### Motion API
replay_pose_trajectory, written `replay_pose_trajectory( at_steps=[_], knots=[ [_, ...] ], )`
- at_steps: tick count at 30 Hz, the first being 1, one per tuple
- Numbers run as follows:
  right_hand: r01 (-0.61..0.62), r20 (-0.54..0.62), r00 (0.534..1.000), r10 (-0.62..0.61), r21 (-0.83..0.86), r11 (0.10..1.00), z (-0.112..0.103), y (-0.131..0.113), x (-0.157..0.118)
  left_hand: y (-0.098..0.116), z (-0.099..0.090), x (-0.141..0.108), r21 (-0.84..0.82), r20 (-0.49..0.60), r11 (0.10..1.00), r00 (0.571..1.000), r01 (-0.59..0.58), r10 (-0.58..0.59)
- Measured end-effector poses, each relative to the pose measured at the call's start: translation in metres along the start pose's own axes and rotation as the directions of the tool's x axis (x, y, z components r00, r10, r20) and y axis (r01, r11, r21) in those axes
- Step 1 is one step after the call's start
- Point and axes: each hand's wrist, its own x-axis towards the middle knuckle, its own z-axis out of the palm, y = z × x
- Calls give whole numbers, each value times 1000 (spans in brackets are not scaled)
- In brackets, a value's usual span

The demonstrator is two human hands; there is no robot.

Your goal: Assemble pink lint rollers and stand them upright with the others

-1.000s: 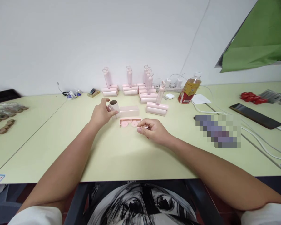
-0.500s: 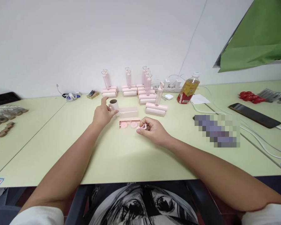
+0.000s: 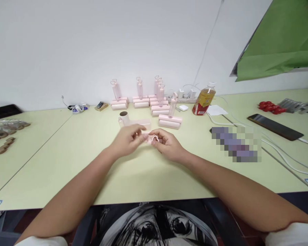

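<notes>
Your left hand [image 3: 128, 140] has moved from the upright tube [image 3: 124, 118] to frame centre, blurred; its grip cannot be told. Your right hand [image 3: 170, 146] pinches the pink heart-shaped ring [image 3: 156, 136] there. Loose fingertip pressure could drop the ring.

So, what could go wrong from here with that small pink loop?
The pink loop is small and pinched in the fingertips of the right hand, so it might slip out. The left hand is close in front of the upright open-topped roll and the long pale pink piece; drawing back carelessly could perhaps tip the roll or nudge the piece.
</notes>
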Motion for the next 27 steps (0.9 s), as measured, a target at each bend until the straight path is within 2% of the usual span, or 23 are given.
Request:
replay_pose_trajectory(
  at_steps=[2, 5, 8, 10, 12, 14, 16, 17, 19, 21, 27],
  knots=[
    [16, 3, 1000, -16, 29, 999, -1, 2, 0, 7, 11, -2, -167, 149, 986, 988, -8, 33],
    [9, 3, 1000, -9, 60, 998, -2, 6, 0, 7, 17, -2, -309, 225, 950, 974, 51, 21],
    [4, 33, 999, -7, 96, 995, -2, 7, 0, 4, 14, -1, -269, 301, 961, 953, 58, 27],
    [5, 45, 999, -10, 111, 994, -1, 7, -1, 3, 10, 0, -221, 291, 974, 957, 56, 11],
    [4, 39, 999, -8, 111, 994, -1, 6, -2, 0, 6, 2, -190, 168, 977, 984, 93, -61],
    [-1, 20, 1000, 0, 86, 996, -1, 6, -2, -7, -3, 5, -156, -65, 974, 983, 162, -173],
    [-16, -21, 1000, 17, 31, 999, -2, 6, -2, -17, -15, 7, -119, -309, 963, 913, 241, -266],
    [-28, -48, 998, 27, -7, 1000, -2, 6, -1, -22, -21, 8, -100, -387, 953, 871, 285, -301],
    [-55, -116, 992, 43, -95, 994, -5, 6, 2, -34, -34, 10, -53, -462, 937, 823, 346, -330],
    [-82, -176, 983, 49, -184, 979, -9, 6, 5, -44, -42, 11, -36, -485, 919, 798, 392, -359],
    [-194, -246, 964, 102, -387, 901, -22, 13, 15, -66, -46, 16, 35, -495, 890, 781, 455, -380]
  ],
)
